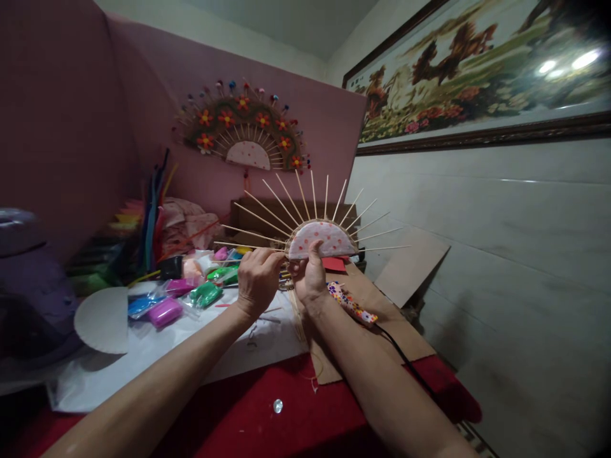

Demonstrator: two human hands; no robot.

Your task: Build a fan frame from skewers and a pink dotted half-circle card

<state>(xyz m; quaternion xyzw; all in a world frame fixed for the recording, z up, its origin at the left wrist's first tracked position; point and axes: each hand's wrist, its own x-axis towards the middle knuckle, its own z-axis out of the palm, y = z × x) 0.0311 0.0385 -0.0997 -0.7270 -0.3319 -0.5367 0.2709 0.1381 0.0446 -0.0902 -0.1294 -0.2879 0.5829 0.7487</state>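
My right hand (pixel 309 280) grips a half-round fan piece (pixel 329 236) from below, thumb across its front. The piece is white with red dots, and brown cord seems to run along its curved edge. Thin wooden sticks (pixel 312 194) radiate from that edge like rays. At its lower left corner, my left hand (pixel 260 278) is closed in a pinch; what lies between the fingertips is hidden. One stick passes just above the left hand, and another shows partly behind it. Below the hands, more loose sticks (pixel 296 315) lie on the table.
A flower-patterned glue gun (pixel 353 305) with a black cord rests on cardboard (pixel 391 337) at right. Bagged coloured clay (pixel 165 312) and a white half disc (pixel 102 321) lie at left. A decorated fan (pixel 248 137) hangs on the pink panel behind. Red cloth (pixel 248 413) covers the near table.
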